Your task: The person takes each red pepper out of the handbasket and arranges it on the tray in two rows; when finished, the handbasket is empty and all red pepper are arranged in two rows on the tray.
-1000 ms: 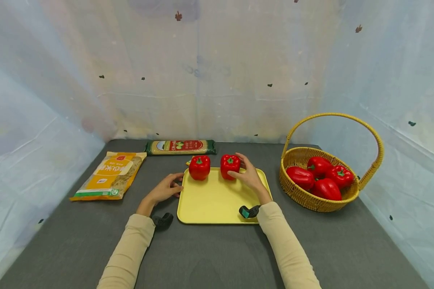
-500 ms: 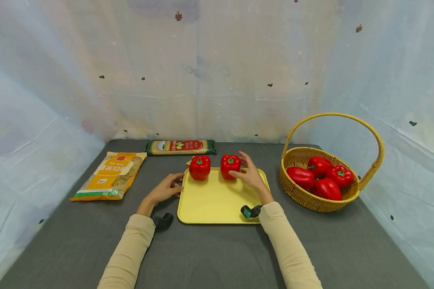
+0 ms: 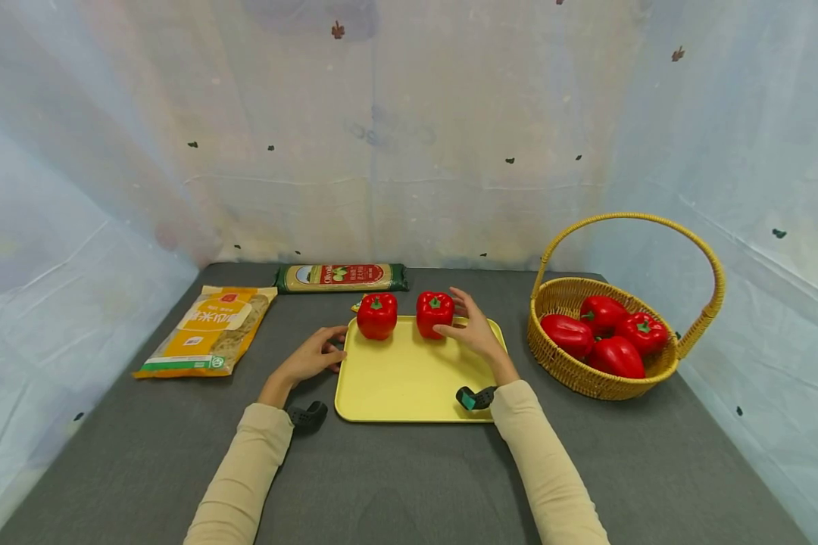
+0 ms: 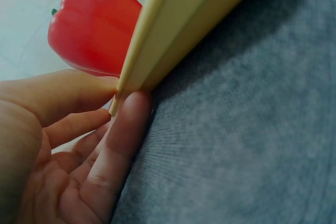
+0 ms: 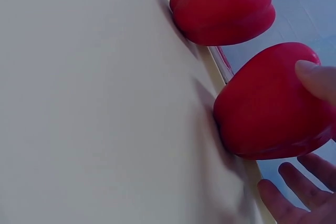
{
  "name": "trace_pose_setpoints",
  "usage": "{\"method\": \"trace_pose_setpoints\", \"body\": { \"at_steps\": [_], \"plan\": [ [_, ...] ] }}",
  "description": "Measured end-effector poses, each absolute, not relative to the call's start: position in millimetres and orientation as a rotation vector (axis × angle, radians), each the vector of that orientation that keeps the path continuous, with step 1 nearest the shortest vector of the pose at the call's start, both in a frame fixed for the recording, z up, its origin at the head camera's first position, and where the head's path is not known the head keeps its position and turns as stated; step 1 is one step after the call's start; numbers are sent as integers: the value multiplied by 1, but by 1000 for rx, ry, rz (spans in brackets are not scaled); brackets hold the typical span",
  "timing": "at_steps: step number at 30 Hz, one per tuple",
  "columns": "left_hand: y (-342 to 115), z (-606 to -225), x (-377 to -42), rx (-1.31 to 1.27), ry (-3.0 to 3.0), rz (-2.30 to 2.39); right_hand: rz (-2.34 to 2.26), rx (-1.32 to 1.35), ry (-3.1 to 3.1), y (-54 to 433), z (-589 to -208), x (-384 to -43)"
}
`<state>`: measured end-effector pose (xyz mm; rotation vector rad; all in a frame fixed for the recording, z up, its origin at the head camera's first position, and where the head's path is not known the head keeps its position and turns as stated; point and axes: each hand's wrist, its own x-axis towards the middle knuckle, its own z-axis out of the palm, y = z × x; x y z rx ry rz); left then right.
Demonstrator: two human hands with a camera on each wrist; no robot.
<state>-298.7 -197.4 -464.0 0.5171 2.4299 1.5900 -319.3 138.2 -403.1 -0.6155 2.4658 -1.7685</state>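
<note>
Two red bell peppers stand upright along the far side of a yellow tray (image 3: 416,386). My left hand (image 3: 311,356) is at the tray's left side; in the left wrist view its thumb and fingers pinch the rim (image 4: 137,40). The left pepper (image 3: 377,316) stands just beyond that hand. Around the right side of the other pepper (image 3: 433,315) is my right hand (image 3: 476,331). Its thumb (image 5: 317,80) lies against the pepper in the right wrist view, while the other fingers (image 5: 302,184) are spread loosely below, with a gap to it.
At right, a wicker basket (image 3: 552,356) with a tall handle holds several red peppers. A yellow-orange food bag (image 3: 207,333) lies at left. Behind the tray is a long green-ended packet (image 3: 341,278), and a small yellow item (image 3: 356,307) shows partly behind the left pepper.
My right hand has shifted slightly right, its fingers spreading a little away from the right pepper. The peppers, tray and left hand have stayed put.
</note>
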Motion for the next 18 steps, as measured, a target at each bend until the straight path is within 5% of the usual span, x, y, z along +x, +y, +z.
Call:
{"method": "trace_pose_setpoints", "body": {
  "at_steps": [18],
  "plan": [
    [-198,-464,-300,520,2425,1594,-1896,-674,2535,165,-380,-317]
  ]
}}
